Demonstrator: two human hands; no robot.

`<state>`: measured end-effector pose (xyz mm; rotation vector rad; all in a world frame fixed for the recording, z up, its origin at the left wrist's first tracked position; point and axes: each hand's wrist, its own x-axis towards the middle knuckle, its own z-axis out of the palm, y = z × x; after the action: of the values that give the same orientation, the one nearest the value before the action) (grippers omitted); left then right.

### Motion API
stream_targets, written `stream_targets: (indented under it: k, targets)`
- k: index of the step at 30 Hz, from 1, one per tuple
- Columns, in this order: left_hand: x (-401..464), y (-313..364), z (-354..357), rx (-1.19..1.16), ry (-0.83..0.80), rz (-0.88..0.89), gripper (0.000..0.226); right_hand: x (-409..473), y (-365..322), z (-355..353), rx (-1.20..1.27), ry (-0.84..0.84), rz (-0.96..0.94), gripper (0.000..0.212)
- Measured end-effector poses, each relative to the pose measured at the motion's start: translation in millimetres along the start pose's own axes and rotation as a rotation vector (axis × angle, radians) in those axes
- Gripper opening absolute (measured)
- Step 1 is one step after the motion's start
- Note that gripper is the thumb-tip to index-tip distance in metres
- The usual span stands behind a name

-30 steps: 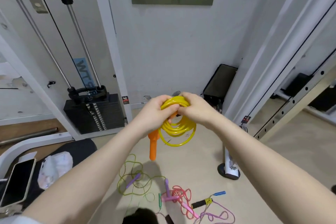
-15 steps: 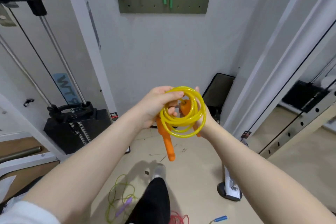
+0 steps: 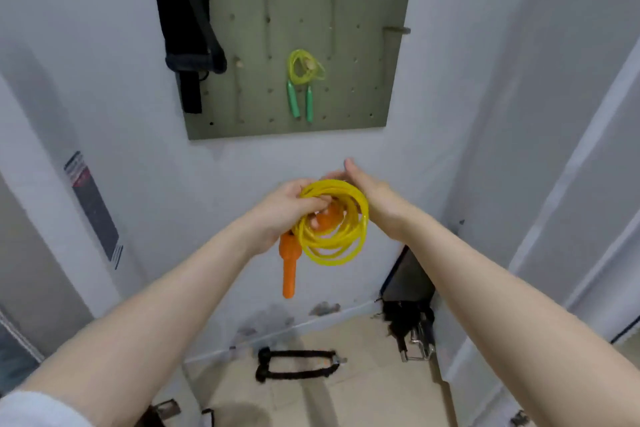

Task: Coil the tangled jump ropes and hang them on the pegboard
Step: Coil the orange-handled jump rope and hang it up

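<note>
Rope: yellow coil (image 3: 332, 224) held in the air below the pegboard (image 3: 367, 45), loops facing the camera; one orange handle (image 3: 289, 267) hangs straight down, long axis vertical.
Left hand (image 3: 285, 210): fingers curled round the coil's top.
Right hand (image 3: 372, 192): fingers straight, flat behind the coil.
Pegboard: green-handled rope (image 3: 302, 80) hangs coiled on a peg.
Room: white wall (image 3: 450, 114), beige floor (image 3: 363, 392).
</note>
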<state>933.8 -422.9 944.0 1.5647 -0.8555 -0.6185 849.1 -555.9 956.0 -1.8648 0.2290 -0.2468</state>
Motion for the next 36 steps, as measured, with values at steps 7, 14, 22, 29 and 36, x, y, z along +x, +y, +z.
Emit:
stream_targets:
  k: [7, 14, 22, 29, 36]
  targets:
    - [98, 13, -48, 0.212, 0.006, 0.015, 0.012, 98, -5, -35, -0.103, -0.154, -0.086, 0.028]
    - [144, 2, -95, 0.277, 0.007, 0.117, 0.039, 181, -3, -41, -0.274, -0.087, -0.336, 0.027]
    - [199, -15, -156, 0.235, 0.563, 0.31, 0.018, 297, -33, -18, -0.322, -0.032, -0.649, 0.017]
    - [246, -16, -188, 0.115, 0.794, 0.38, 0.016, 380, -68, -6, -0.499, -0.075, -0.896, 0.019]
    - [266, -7, -205, -0.003, 0.854, 0.54, 0.021, 413, -79, -1, -0.542, 0.054, -1.101, 0.024]
